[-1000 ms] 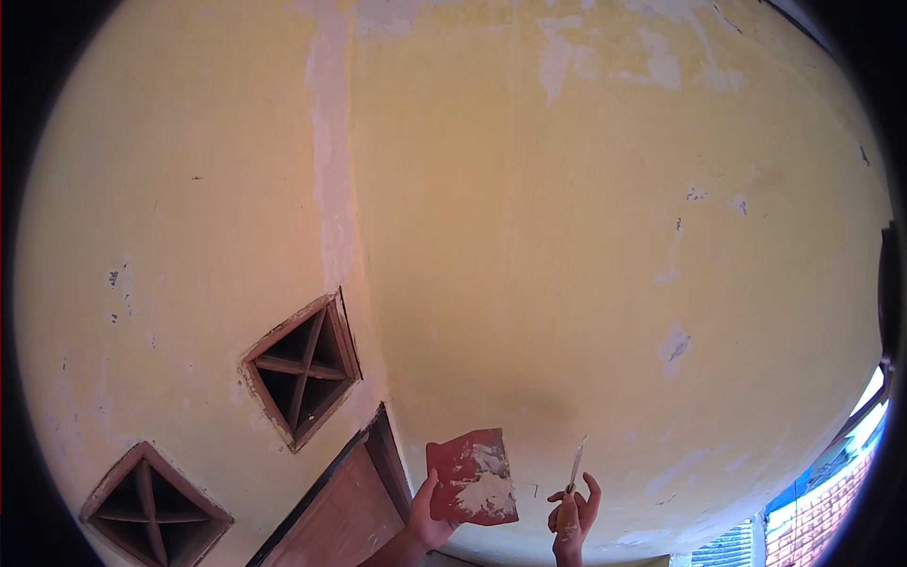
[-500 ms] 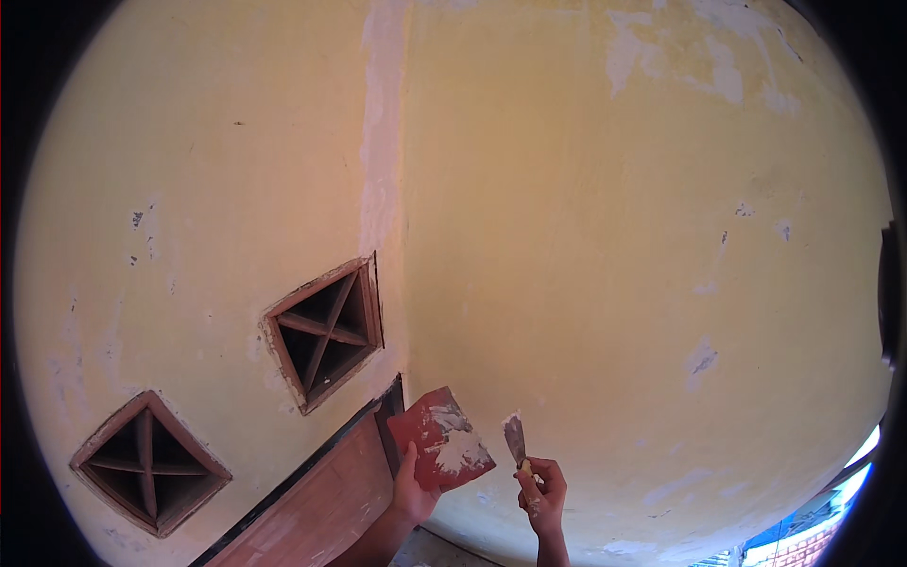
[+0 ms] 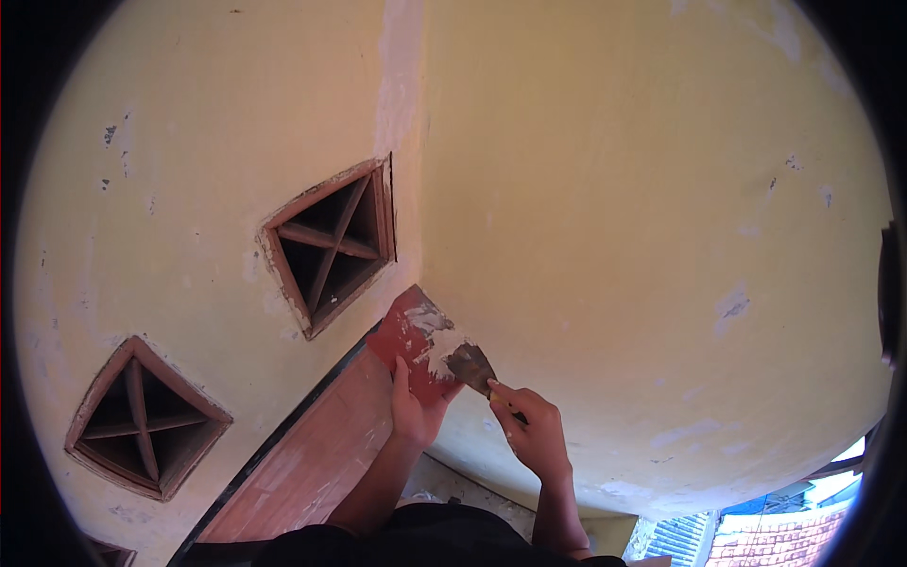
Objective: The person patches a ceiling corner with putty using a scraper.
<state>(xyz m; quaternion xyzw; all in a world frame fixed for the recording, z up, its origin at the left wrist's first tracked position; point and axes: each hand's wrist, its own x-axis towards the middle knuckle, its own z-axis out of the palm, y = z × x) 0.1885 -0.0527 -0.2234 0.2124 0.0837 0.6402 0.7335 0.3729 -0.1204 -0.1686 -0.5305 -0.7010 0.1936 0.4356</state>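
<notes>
A flat red board (image 3: pixel 402 329) smeared with whitish putty (image 3: pixel 439 352) is held up in my left hand (image 3: pixel 416 411), thumb on its face and fingers underneath. My right hand (image 3: pixel 531 425) is closed round the handle of a putty knife (image 3: pixel 470 367). The knife's broad grey blade lies against the board's right part, touching the putty. Both hands are close together, in front of the wall corner.
Yellow walls (image 3: pixel 614 236) meet at a corner with a pale patched strip (image 3: pixel 399 85). Two diamond-shaped wooden vents (image 3: pixel 326 241) are set in the left wall, above a reddish-brown wooden panel (image 3: pixel 293 454). Tiled roofs (image 3: pixel 779 537) show at the lower right.
The putty knife has moved left and its blade now rests on the board. The board has risen in view. The view has tilted down, showing more of my arms and dark clothing.
</notes>
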